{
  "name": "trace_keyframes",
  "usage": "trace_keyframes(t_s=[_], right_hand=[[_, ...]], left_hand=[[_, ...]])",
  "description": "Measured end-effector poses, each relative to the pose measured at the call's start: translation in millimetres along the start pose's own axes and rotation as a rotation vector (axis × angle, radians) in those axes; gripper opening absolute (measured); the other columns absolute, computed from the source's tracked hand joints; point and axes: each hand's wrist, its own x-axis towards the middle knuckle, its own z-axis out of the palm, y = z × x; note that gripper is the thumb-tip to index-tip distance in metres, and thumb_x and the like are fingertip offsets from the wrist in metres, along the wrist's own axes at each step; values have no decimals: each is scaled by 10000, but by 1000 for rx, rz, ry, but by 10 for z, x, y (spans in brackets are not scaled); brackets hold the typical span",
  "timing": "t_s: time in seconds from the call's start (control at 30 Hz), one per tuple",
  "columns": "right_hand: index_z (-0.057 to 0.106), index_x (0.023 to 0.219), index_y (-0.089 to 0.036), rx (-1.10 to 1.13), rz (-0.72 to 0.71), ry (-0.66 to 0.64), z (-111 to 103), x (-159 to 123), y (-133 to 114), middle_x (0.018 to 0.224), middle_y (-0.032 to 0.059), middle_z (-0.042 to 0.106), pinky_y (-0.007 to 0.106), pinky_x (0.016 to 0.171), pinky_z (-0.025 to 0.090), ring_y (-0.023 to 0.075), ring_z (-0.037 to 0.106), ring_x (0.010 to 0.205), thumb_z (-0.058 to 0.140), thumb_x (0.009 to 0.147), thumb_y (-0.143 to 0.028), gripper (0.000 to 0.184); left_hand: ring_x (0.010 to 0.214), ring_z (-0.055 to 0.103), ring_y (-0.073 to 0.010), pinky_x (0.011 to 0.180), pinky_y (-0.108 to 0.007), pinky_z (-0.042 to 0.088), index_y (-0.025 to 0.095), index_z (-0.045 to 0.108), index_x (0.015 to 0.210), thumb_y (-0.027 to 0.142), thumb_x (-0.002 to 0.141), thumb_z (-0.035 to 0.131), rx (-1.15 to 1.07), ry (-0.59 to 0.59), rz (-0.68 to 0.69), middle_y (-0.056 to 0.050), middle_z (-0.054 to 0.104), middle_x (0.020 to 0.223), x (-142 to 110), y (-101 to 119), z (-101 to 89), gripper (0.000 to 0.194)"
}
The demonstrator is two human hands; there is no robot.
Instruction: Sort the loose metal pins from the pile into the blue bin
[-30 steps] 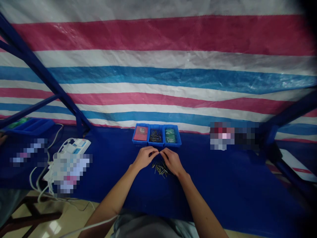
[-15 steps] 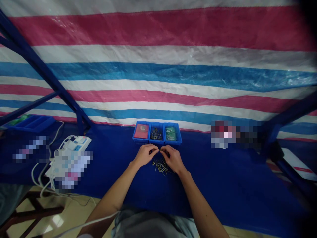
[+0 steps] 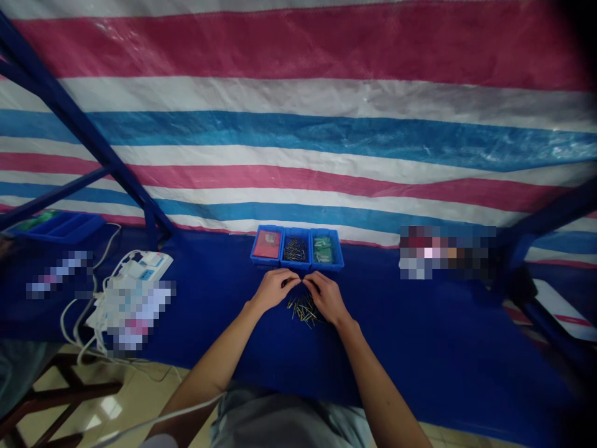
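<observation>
fingers of the left hand draw to a narrow pinch and meet the equally narrow fingertips of the right hand, tip to tip. whether a thin pin sits between them is too small to tell. just below the hands, a loose pile of slender metal pins lies scattered on a dark blue cloth, the pins crossing at many angles, some gold-toned and some dark. the hands are right beside the pile, and the wrists angle inward on either side of it.

beyond the hands, three blue plastic bins stand side by side, touching. the left bin holds a flat red item, the middle bin holds a bundle of dark pins, and the right bin holds green packets.

further left, a white power strip sits on the cloth with white cables trailing over its edge, near a wider blue tray. pixelated patches hide other objects on both sides. a striped pink, white and blue tarpaulin hangs behind a blue metal frame.
</observation>
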Motion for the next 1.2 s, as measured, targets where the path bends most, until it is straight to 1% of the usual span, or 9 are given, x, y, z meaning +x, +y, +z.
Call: trace_keyframes(t_s=[0.17,0.33,0.4,0.53,1.03,1.2], right_hand=[[639,966,-222,-6,7,-1,3,-3,-5,895,39,652,285,731,451,184,626,795,459,1025,-276,197],[648,1006,-222,-16,29,6,-4,-10,-9,817,22,627,278,655,441,168,585,682,529,996,-311,149],[653,1026,-224,-11,24,9,-3,-9,-5,842,27,636,277,660,447,171,594,704,534,992,-303,146],[665,1007,-226,10,3,14,4,-3,5,893,39,652,282,712,458,182,624,786,506,1004,-273,165],[676,1011,-243,16,-1,10,24,8,24,905,39,668,295,743,469,194,648,808,504,1007,-278,175],[673,1007,-240,9,-1,0,16,10,25,903,39,670,293,746,469,191,645,805,491,1014,-290,189]], left_hand=[[738,620,-147,700,-246,468,183,729,932,317,965,572,-17,-5,-7,-37,714,870,2,-11,-3,209],[716,609,-142,684,-244,459,181,728,925,326,968,565,-25,1,-17,-36,717,870,7,-20,3,223],[698,601,-136,675,-242,457,180,729,926,330,967,565,-25,-2,-24,-34,717,868,9,-18,4,226],[699,603,-135,675,-241,458,181,729,927,327,967,564,-20,-17,-20,-32,720,874,9,-12,1,224],[698,607,-137,674,-243,457,185,726,926,320,964,573,-9,-15,-20,-26,722,872,6,-45,9,208],[730,619,-142,696,-246,462,187,725,923,310,963,577,-18,-13,-4,-23,722,877,9,-69,22,197]])
